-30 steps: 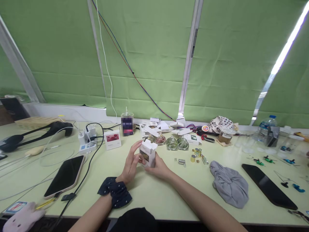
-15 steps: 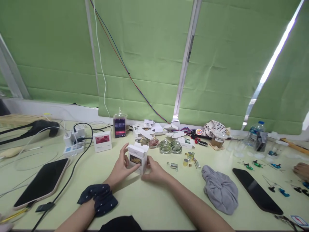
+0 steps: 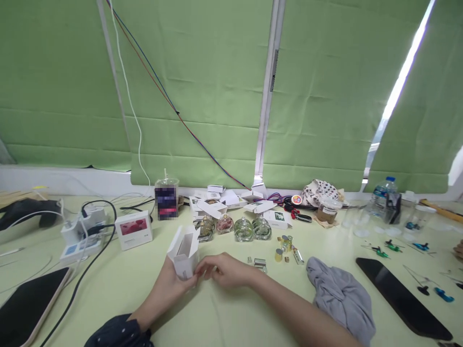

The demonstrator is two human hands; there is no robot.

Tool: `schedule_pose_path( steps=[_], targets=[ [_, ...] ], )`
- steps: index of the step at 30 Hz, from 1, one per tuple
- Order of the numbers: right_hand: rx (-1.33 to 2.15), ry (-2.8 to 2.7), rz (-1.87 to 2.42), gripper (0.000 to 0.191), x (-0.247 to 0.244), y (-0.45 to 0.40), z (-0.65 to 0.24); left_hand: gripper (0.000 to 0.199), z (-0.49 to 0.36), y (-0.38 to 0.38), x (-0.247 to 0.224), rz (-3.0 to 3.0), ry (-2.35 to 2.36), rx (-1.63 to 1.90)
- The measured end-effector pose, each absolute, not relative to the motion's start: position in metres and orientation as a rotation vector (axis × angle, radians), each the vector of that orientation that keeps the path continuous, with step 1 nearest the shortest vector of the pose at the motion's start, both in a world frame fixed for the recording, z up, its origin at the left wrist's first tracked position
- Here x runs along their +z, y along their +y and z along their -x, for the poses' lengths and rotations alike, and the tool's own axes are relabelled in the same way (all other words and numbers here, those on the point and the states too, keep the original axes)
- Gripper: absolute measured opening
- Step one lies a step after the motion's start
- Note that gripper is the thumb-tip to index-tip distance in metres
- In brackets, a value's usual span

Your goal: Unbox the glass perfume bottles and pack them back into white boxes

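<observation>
A small white box (image 3: 185, 253) stands tilted in my left hand (image 3: 170, 284), its top flaps open and its inside showing. My left fingers wrap round its lower part. My right hand (image 3: 220, 271) is just right of the box, thumb and fingers bent together near its lower edge; whether something small is between them is hidden. Behind the box sit round glass bottles, one dark yellowish (image 3: 206, 228), one pink (image 3: 224, 224) and two green (image 3: 243, 230). A closed white box with a red picture (image 3: 134, 230) stands to the left.
Flattened white cartons (image 3: 211, 207) lie behind the bottles. Small metal and gold caps (image 3: 278, 254) are right of my right hand. A grey cloth (image 3: 342, 299), a black phone (image 3: 401, 296), a power strip (image 3: 81, 246) with cables and a tablet (image 3: 32, 303) lie around.
The box has turned and tipped so its open top faces me. My right hand has drawn off its side to its lower edge. The camera view has shifted.
</observation>
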State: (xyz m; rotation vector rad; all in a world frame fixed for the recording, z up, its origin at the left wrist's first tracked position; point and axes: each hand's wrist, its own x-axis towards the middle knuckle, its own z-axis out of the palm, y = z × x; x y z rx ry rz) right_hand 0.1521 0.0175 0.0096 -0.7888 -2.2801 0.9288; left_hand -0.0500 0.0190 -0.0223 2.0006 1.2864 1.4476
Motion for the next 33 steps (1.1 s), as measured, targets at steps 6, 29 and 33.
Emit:
schedule_pose_path(
  steps=[6, 29, 33],
  targets=[
    [0.397, -1.879, 1.248, 0.034, 0.011, 0.059, -0.128, 0.061, 0.084, 0.032, -0.019, -1.862, 1.392, 1.424],
    [0.256, -1.826, 1.371, 0.035, -0.013, 0.070, -0.093, 0.072, 0.099, 0.016, -0.001, -2.072, 1.637, 2.091],
    [0.334, -1.854, 1.227, 0.035, -0.015, 0.043, -0.112, 0.060, 0.075, 0.000, -0.004, -2.572, 1.199, 1.935]
  ],
)
